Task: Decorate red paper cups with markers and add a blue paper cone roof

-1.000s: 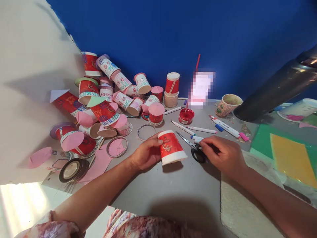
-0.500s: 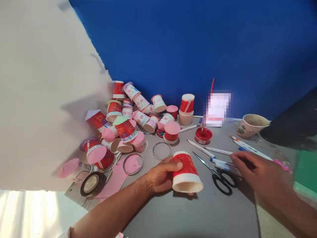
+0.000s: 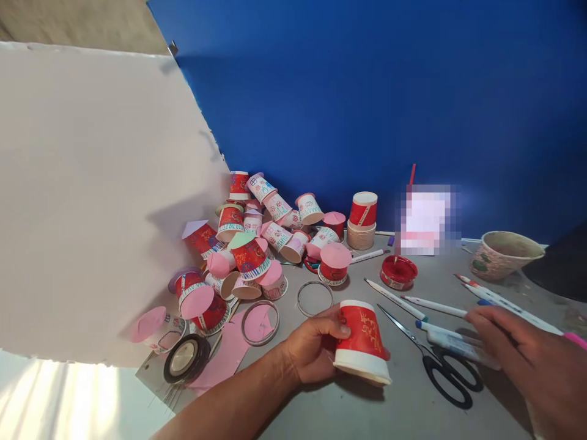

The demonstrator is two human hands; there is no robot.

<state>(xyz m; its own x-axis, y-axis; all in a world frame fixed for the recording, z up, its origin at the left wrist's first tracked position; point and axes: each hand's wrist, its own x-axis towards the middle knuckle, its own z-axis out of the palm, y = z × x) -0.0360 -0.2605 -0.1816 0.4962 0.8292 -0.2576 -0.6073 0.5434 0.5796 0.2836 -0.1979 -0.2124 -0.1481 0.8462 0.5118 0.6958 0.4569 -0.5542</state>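
My left hand (image 3: 316,349) is wrapped round a red and white paper cup (image 3: 362,342). The cup sits upside down and slightly tilted, its wide white rim toward me and its opening facing down. My right hand (image 3: 523,351) is closed, with its fingertips at the end of a slim white marker (image 3: 433,305) that points left. Under and beside that hand lie blue-capped markers (image 3: 452,339). Black-handled scissors (image 3: 428,351) rest between the two hands, blades pointing away to the upper left.
Decorated paper cups (image 3: 250,256) with paper-disc tops pile up at the left. Tape rings (image 3: 315,297), a black tape roll (image 3: 186,359) and pink paper (image 3: 227,357) lie nearby. A red tin (image 3: 398,272), stacked cups (image 3: 362,220) and a patterned cup (image 3: 504,255) stand along the blue panel.
The view has shifted, so everything sits lower and farther right. My left hand has tipped the cup so that its opening no longer shows. The right hand stays by the markers.
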